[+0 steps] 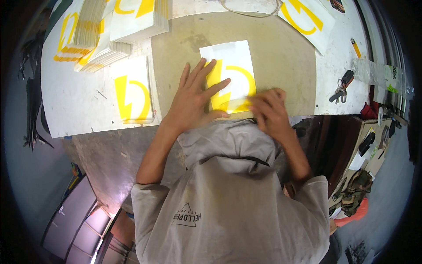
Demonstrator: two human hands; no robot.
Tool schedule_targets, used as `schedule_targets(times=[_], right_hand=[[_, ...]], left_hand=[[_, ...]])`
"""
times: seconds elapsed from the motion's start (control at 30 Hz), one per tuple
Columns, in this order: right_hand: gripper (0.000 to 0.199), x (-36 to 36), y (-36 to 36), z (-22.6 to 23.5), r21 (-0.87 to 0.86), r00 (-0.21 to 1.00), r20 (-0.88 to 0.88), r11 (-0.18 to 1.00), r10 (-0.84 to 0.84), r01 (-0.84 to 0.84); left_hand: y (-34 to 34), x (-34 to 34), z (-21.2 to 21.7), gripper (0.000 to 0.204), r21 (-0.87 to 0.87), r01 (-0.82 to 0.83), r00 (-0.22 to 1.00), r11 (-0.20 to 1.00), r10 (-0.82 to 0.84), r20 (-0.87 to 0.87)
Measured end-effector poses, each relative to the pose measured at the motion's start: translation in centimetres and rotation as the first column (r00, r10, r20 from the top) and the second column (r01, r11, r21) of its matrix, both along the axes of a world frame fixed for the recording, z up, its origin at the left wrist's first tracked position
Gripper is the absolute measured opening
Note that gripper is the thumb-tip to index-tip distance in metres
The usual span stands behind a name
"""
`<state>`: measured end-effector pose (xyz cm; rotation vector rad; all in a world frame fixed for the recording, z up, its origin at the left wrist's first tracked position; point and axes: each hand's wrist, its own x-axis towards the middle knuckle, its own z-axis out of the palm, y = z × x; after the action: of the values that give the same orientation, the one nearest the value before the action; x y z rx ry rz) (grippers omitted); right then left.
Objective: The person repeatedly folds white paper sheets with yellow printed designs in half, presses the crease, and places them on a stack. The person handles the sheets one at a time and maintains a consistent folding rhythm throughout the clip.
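From where I stand, the white and yellow paper piece (238,53) lies near the middle of the counter (324,72), on a brown mat (285,61), its near edge close to the person's body. The left hand (190,92) is spread over the paper's left side, fingers apart, its grip loose and closed on nothing. The right hand (273,110) is at the near right corner, fingers curled and blurred; I cannot tell whether its grip pinches the paper. It looks to me like the step of turning or creasing the near edge while the left hand steadies the paper. The next move seems to call for keeping that edge straight and pressing evenly along it. To the left lies a similar printed piece (132,77), with tall paper stacks (140,24) beyond it.
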<state>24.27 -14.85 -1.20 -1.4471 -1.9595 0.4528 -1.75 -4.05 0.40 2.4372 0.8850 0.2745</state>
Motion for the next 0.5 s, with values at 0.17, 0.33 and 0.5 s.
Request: schedule_targets(times=[0.17,0.33,0.5], right_hand=[[0.043,2.6,-2.9,0.8,-0.084,0.945,-0.002,0.942,-0.327,0.326],[0.041,-0.9,-4.3,0.4,-0.065,0.911,-0.017,0.909,-0.413,0.411],[0.046,-5.6,-4.7,0.2,-0.037,0.969,0.011,0.968,-0.249,0.249]], left_hand=[[-0.2,0.3,-0.4,0.071,0.143,-0.147,0.986,0.979,0.157,-0.061],[-0.1,0.6,-0.8,0.064,0.195,-0.223,0.971,0.955,0.236,-0.046],[0.2,0.6,-0.7,0.063,0.177,-0.215,0.974,0.96,0.225,-0.039]])
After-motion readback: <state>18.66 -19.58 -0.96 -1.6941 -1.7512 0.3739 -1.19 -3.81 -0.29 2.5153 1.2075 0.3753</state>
